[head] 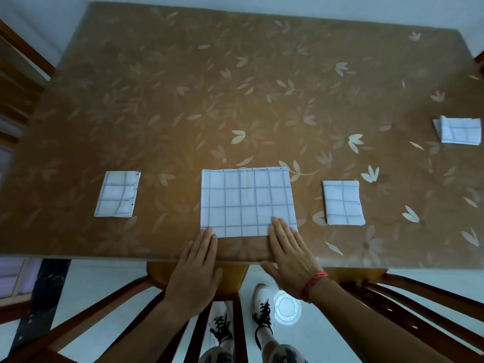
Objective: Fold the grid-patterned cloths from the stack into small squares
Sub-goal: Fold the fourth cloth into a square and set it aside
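A white cloth with a blue grid [247, 200] lies flat as a rectangle near the table's front edge. My left hand [195, 271] lies flat with straight fingers, its fingertips touching the cloth's near left corner. My right hand [290, 255] lies flat too, its fingers pressing on the cloth's near right corner. A small folded grid cloth [117, 194] rests to the left. Another folded cloth [343, 203] sits to the right. A third folded piece [459, 131] lies at the far right edge.
The table [235, 87] has a brown cover with a pale leaf pattern. Wooden chair backs [146, 310] stand below the front edge, and another chair [18, 74] is at the left. My shoes [262, 310] show on the white floor.
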`<action>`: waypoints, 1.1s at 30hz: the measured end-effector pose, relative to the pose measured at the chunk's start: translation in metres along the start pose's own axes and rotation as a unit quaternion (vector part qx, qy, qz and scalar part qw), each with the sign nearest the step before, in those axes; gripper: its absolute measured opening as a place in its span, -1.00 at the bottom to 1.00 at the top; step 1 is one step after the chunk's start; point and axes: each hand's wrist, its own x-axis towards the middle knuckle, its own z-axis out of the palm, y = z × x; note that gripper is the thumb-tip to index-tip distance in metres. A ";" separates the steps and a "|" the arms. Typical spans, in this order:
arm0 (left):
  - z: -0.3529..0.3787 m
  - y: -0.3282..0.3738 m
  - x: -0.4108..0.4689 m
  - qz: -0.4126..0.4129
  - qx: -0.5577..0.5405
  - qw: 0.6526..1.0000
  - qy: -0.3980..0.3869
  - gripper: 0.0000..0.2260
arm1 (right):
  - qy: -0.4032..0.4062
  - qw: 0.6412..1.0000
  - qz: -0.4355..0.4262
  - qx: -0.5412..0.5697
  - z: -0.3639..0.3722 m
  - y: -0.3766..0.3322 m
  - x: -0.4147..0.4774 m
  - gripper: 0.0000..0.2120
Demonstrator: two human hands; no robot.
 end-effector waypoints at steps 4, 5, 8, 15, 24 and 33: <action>0.000 0.000 -0.001 0.001 0.009 1.000 0.001 -0.40 | -0.003 0.999 0.029 -0.020 0.000 0.016 -0.011 -0.25; 0.000 0.001 0.000 -0.002 0.008 1.000 0.001 -0.40 | -0.004 0.999 0.030 -0.022 0.000 0.016 -0.011 -0.25; -0.004 0.006 0.002 -0.017 0.003 1.000 0.003 -0.43 | 0.001 0.999 0.032 -0.017 0.002 0.013 -0.009 -0.24; -0.030 0.032 0.033 -0.008 -0.061 0.996 0.058 -0.59 | 0.003 0.993 0.017 0.118 -0.025 0.023 -0.001 -0.45; -0.021 0.042 0.052 -0.002 -0.019 1.000 0.018 -0.61 | 0.033 0.852 0.317 0.416 -0.063 0.042 0.017 -0.73; -0.022 0.042 0.054 -0.014 -0.045 0.999 0.022 -0.63 | -0.008 0.619 0.429 0.658 -0.076 0.051 0.036 -0.86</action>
